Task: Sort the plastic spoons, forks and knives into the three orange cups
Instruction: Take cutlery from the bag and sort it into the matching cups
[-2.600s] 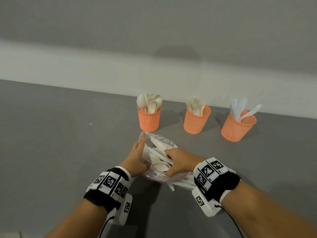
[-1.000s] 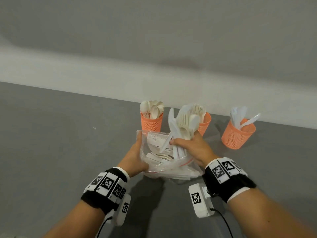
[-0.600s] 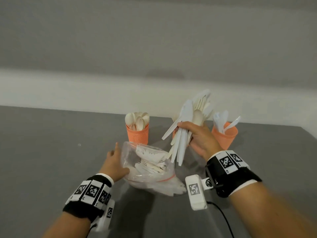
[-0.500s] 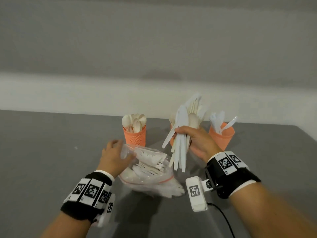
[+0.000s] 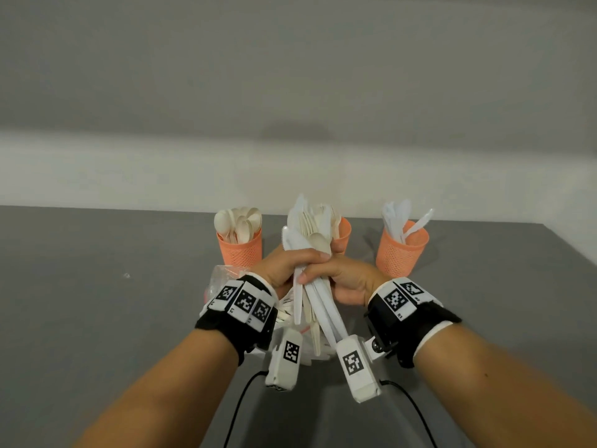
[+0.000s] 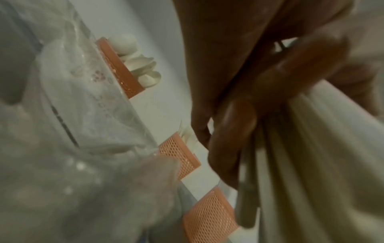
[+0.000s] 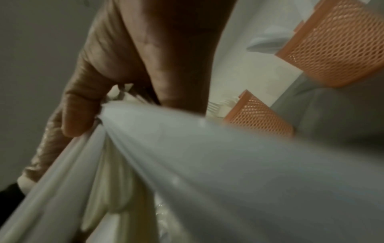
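Both hands grip one mixed bundle of white plastic cutlery above the table, heads up and handles down. My left hand wraps it from the left and my right hand from the right. Behind the hands stand three orange mesh cups: the left cup holds spoons, the middle cup holds forks and is partly hidden by the bundle, the right cup holds knives. In the left wrist view my fingers curl round the handles. The right wrist view shows my thumb pressed on the bundle.
A clear plastic bag with more cutlery lies on the grey table under my wrists; it fills the left of the left wrist view. A pale wall rises just behind the cups. The table's right edge is near.
My right hand pulled a bundle of cutlery out of the bag and raised it. My left hand let go of the bag and came over to grip the same bundle.
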Available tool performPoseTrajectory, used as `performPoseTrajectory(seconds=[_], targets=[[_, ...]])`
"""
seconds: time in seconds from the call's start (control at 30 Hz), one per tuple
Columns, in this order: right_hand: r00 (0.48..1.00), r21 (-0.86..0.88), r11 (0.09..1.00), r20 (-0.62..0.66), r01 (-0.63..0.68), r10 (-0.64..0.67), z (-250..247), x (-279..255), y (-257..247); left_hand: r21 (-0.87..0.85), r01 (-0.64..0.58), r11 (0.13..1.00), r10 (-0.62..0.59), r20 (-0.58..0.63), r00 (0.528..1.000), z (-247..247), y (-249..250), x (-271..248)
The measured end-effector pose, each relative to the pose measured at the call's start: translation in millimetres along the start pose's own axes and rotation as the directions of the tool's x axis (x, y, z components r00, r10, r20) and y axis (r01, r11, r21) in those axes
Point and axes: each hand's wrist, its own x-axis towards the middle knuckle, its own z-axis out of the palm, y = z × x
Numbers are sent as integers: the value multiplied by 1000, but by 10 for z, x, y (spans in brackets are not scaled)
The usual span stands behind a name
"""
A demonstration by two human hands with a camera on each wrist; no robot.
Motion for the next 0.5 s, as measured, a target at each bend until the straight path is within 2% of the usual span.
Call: performPoseTrajectory(seconds=[0.13,0.2,0.27,0.37,0.5], targets=[[999,-1,1000,41,-19,19,-55,-39,25,-139,-39,990,10,-205,979,3,10,95],[998,-106,993,3,57,-57,-75,-57,77,-188,-95,978,26,-339,940,-25,52,145],[989,-206,971,-61,119,-134,-71,-63,127,-165,-135,977,60,-394,917,-4,99,175],[981,-251,957,-89,146,-173,-66,-82,125,-122,-176,977,120,-370,921,27,80,211],[992,-54,991,-23,125,-127,-132,-120,95,-209,-75,975,37,-180,983,31,-28,199]])
